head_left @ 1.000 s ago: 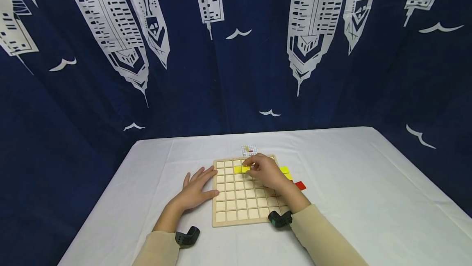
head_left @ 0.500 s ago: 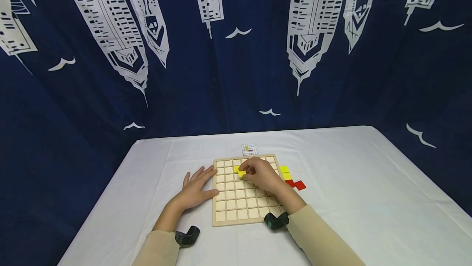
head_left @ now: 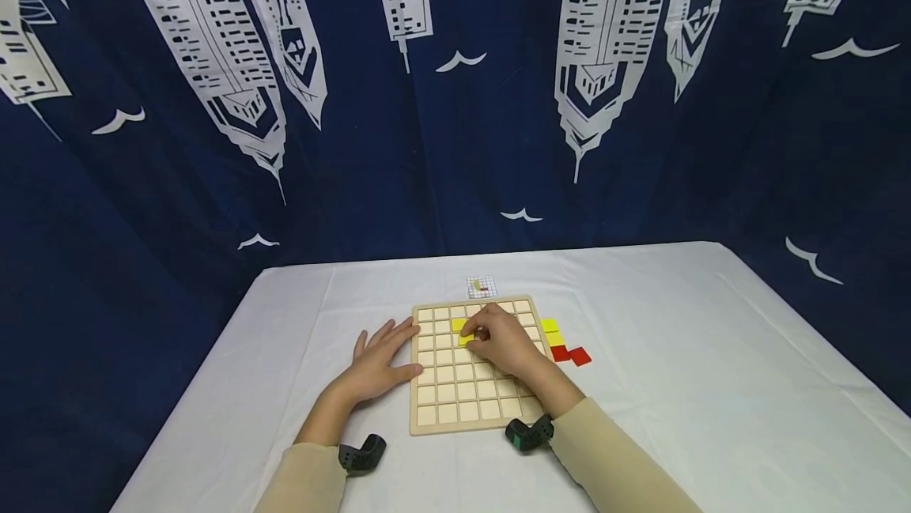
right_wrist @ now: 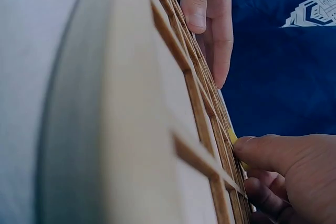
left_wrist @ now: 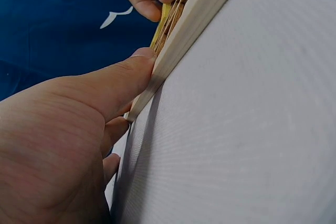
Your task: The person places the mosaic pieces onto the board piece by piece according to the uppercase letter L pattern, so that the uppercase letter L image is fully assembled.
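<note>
A wooden grid board (head_left: 444, 409) lies on the white cloth. My left hand (head_left: 380, 367) rests flat with spread fingers, thumb and fingertips at the board's left rim; the left wrist view has the thumb on that edge. My right hand (head_left: 501, 339) pinches a square yellow tile (head_left: 466, 340) low over a cell near the board's upper middle. The right wrist view also has this tile (right_wrist: 232, 135) by the thumb, partly hidden. Just above it another yellow tile (head_left: 459, 325) sits in a cell.
Right of the board lie yellow tiles (head_left: 553, 338) and two red tiles (head_left: 580, 356). A small printed grid card (head_left: 481, 287) lies beyond the far rim. A dark blue patterned curtain (head_left: 427, 141) hangs behind the table.
My right hand has moved a little left and toward me, bringing the pinched yellow tile from the row of the seated tile to the row below. The left hand has stayed still.
</note>
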The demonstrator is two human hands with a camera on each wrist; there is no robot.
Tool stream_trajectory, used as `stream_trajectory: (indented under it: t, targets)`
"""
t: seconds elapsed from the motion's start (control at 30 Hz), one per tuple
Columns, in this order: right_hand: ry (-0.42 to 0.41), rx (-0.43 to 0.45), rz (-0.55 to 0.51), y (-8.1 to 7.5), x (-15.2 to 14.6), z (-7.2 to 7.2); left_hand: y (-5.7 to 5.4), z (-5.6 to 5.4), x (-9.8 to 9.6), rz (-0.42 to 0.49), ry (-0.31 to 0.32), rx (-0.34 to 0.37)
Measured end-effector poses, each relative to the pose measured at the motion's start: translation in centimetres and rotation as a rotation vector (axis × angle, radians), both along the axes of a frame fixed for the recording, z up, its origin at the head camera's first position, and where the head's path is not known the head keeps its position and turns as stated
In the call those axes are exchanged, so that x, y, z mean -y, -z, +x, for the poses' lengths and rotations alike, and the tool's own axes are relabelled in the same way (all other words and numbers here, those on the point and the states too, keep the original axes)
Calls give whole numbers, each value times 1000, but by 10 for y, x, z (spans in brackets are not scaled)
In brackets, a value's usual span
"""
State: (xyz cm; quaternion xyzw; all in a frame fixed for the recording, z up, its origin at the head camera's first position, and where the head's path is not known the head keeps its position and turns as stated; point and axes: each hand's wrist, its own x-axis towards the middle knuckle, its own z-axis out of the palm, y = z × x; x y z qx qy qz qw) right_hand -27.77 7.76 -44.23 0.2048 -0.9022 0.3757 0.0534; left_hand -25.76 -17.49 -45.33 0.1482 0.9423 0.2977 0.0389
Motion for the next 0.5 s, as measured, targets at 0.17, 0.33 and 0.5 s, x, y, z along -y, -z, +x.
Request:
stream_trajectory:
  t: [0.17,0.33,0.5]
  targets:
    - [-10,-7,-23,1,-1,1,0,0,-1,-6,-2,0]
    - [-13,14,-15,1,-1,0,1,0,-1,-6,-5,-1]
    - [-29,38,-10,0,0,2,2,0,-1,-8,-5,-4]
